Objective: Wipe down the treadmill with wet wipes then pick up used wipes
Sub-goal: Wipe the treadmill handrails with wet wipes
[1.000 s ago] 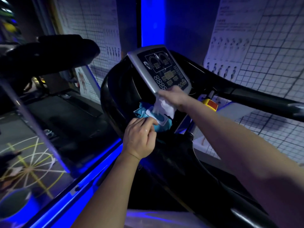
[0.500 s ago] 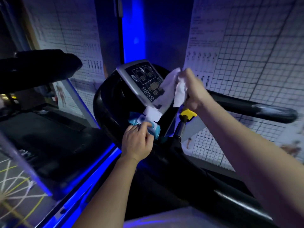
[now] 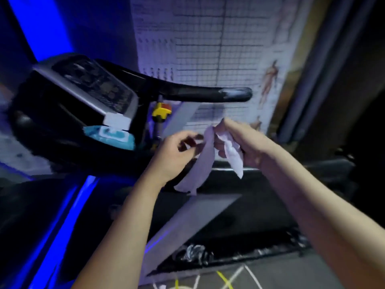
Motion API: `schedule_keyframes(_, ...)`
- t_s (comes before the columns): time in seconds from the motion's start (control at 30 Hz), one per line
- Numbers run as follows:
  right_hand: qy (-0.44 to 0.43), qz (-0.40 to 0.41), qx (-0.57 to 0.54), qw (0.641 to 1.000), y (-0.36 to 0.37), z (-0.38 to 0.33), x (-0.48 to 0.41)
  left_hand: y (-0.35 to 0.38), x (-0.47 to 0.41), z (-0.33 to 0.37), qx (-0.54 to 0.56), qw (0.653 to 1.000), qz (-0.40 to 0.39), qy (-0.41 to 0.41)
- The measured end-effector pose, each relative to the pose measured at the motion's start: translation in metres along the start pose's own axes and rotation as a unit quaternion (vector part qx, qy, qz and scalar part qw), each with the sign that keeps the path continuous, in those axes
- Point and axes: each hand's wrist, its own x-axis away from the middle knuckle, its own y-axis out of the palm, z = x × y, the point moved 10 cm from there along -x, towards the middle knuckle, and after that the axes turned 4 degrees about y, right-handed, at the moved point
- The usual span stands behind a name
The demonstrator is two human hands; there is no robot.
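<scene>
You hold a wet wipe (image 3: pixel 205 163) at mid-frame, just below the treadmill's handrail (image 3: pixel 208 93). Your right hand (image 3: pixel 243 142) grips the bunched end, fingers (image 3: pixel 229 124) curled round it. Your left hand (image 3: pixel 177 157) pinches the edge of the hanging strip. You seem to be spreading the wipe before wiping. Next, open it flat, then press it to the handrail or to the console (image 3: pixel 93 88) at upper left. The wipes pack (image 3: pixel 112 137) sits in the console tray, left of centre.
</scene>
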Motion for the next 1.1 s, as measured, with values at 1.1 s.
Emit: schedule_keyframes(1.1,-0.069,0.107,0.317,0.940,-0.281,0.187,0.098,0.306,0.081,-0.060,-0.270,0.894,0.305,-0.189)
